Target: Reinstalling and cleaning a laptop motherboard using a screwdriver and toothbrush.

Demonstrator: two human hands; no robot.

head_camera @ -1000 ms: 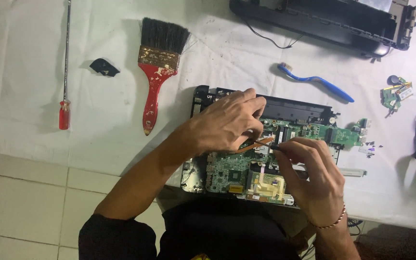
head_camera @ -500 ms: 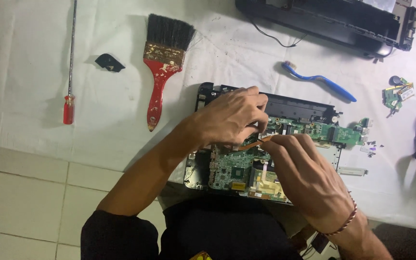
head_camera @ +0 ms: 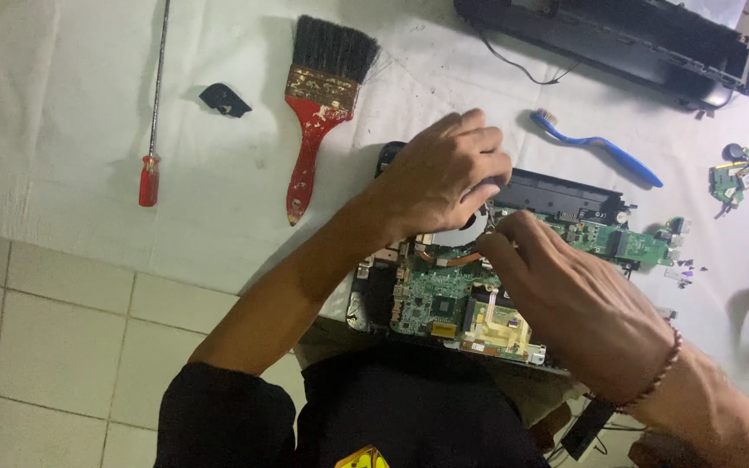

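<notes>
An opened laptop base with a green motherboard (head_camera: 444, 299) and a copper heat pipe (head_camera: 446, 257) lies on a white cloth in front of me. My left hand (head_camera: 444, 178) reaches over the board's far edge, with its fingers curled around the dark cooling fan (head_camera: 494, 184). Just below it, my right hand (head_camera: 565, 295) has its fingertips pinched together beside the fan. They seem to grip a thin tool that is mostly hidden. A bead bracelet circles my right wrist.
On the cloth lie a red-handled paintbrush (head_camera: 314, 130), a long red-handled screwdriver (head_camera: 151, 130), a small black piece (head_camera: 224, 100), a blue toothbrush (head_camera: 604, 149), a black laptop casing (head_camera: 617, 39) and small green boards (head_camera: 739, 173). Tiled floor (head_camera: 54, 347) lies at the left.
My left hand has slid toward the board's far edge and closed over the fan. My right hand has followed it up and left, hiding the thin tool seen between the hands earlier.
</notes>
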